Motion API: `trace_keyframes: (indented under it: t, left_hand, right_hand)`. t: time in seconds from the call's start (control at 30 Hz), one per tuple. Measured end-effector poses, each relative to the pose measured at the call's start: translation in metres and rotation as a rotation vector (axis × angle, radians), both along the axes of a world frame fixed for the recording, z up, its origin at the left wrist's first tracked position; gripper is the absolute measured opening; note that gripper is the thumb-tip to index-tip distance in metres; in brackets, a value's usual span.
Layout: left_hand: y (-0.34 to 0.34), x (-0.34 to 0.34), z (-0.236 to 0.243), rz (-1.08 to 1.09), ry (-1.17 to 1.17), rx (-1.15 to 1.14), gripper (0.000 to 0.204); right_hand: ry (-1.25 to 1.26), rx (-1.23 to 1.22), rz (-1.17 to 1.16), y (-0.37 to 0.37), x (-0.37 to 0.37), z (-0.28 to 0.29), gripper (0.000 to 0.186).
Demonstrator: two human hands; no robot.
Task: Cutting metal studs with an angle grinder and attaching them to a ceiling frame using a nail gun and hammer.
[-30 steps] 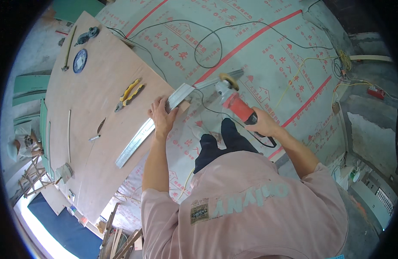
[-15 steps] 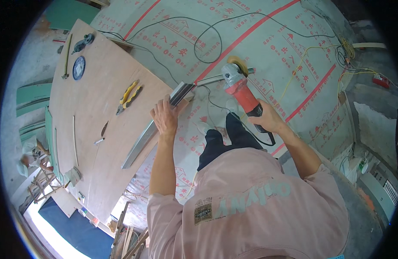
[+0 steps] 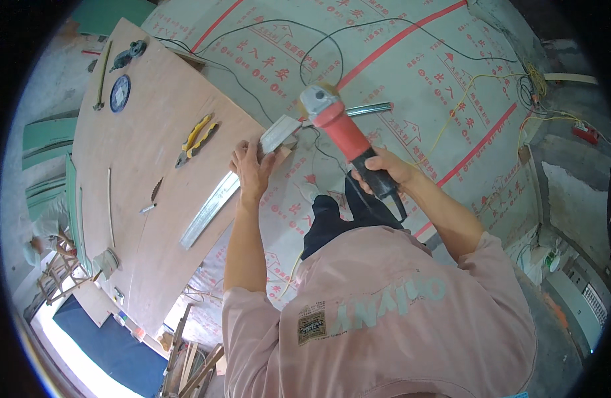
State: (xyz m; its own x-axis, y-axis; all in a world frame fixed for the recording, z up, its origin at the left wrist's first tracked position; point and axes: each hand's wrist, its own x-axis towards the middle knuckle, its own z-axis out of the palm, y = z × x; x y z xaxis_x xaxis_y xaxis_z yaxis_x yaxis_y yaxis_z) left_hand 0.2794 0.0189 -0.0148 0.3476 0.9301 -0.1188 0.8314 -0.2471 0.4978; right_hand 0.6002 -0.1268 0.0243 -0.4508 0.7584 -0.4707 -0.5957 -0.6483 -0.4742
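Observation:
My left hand (image 3: 251, 169) grips a silver metal channel (image 3: 204, 212) lying along the edge of a plywood board (image 3: 146, 126), near a wooden piece (image 3: 284, 156). My right hand (image 3: 392, 169) holds a red and black angle grinder (image 3: 340, 125) by its body, its yellowish disc up over the channel's far end. Whether the disc touches anything I cannot tell. Behind it, another narrow metal strip (image 3: 368, 109) extends over the floor covering. On the board are yellow pliers (image 3: 196, 139), a knife (image 3: 153, 198), a blue disc (image 3: 120, 93) and a dark power tool (image 3: 126, 55).
Printed floor covering (image 3: 445, 79) carries looping cables (image 3: 342, 53) and a red power strip (image 3: 585, 134) at right. At left are green boards (image 3: 47, 146), a crouching co-worker (image 3: 50, 239) and a wooden sawhorse-like frame (image 3: 60, 278). Timber offcuts (image 3: 193, 371) stand at the lower left.
The grinder has swung left and toward the channel's far end, its angle steeper across the view. My left hand stays on the channel, shifting only slightly. The co-worker has bent further.

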Motion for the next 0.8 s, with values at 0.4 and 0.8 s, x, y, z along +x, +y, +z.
trace_keyframes:
  t: [0.4, 0.8]
  left_hand:
    - [0.002, -0.004, -0.006, -0.010, -0.054, 0.017, 0.057]
    - [0.006, -0.006, -0.008, -0.013, -0.033, 0.004, 0.060]
  right_hand:
    - [0.233, -0.202, -0.003, 0.024, -0.029, -0.027, 0.052]
    - [0.173, -0.221, -0.051, -0.027, 0.009, -0.020, 0.052]
